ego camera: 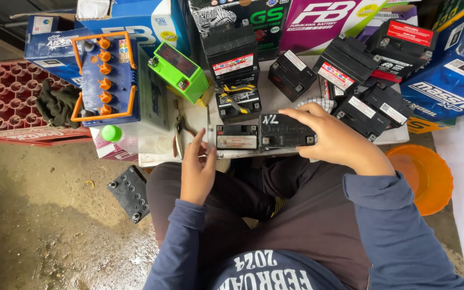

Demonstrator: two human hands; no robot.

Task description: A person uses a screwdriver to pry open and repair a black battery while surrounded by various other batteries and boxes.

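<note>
Your right hand (333, 138) is covering that black battery's (284, 132) right end; top-row boxes (318, 21) are getting cropped.

Even soft daylight, weak shadows, sharp focus, wide-angle bending at edges.

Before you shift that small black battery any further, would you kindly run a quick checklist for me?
1. Right hand grips the small black box-shaped battery from its right side: ok.
2. That battery sits flat on the white table top: ok, though close to the near edge.
3. Left hand is free, fingers raised at the table edge beside the second small black battery with a pale label: ok.
4. Space around is crowded with other black batteries: not ok.
5. Yellow-handled pliers lie on top of a battery behind: cannot tell if they are stable.
6. Terminals covered: cannot tell.
</note>
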